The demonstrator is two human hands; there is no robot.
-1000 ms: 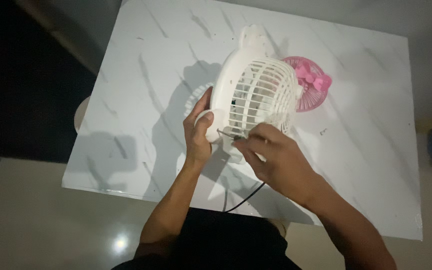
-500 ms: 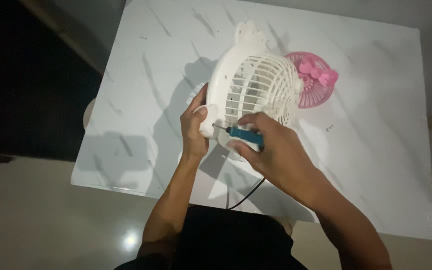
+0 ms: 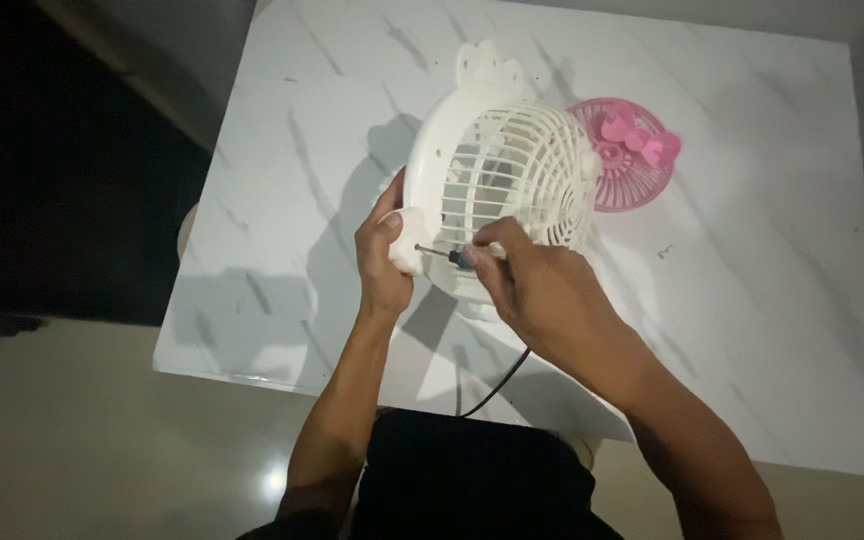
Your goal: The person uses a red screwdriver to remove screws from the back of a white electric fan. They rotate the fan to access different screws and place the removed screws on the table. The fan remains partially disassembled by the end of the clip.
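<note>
A white plastic fan housing (image 3: 497, 170) with a ribbed rear cage and small ears on top stands tilted on the white marbled table (image 3: 282, 200). My left hand (image 3: 382, 255) grips its lower left rim. My right hand (image 3: 532, 285) holds a small screwdriver (image 3: 447, 256) with a blue handle. Its metal tip points left at the housing's lower edge, close to my left thumb. A black cord (image 3: 492, 385) runs down from the fan toward my body.
A pink round fan grille with a bow (image 3: 632, 160) lies flat on the table behind the housing on the right. The table's near edge runs just above my lap. Dark floor lies left of the table.
My right hand has turned the screwdriver, so the blue handle is now mostly hidden by my fingers. The housing and my left hand have shifted slightly left.
</note>
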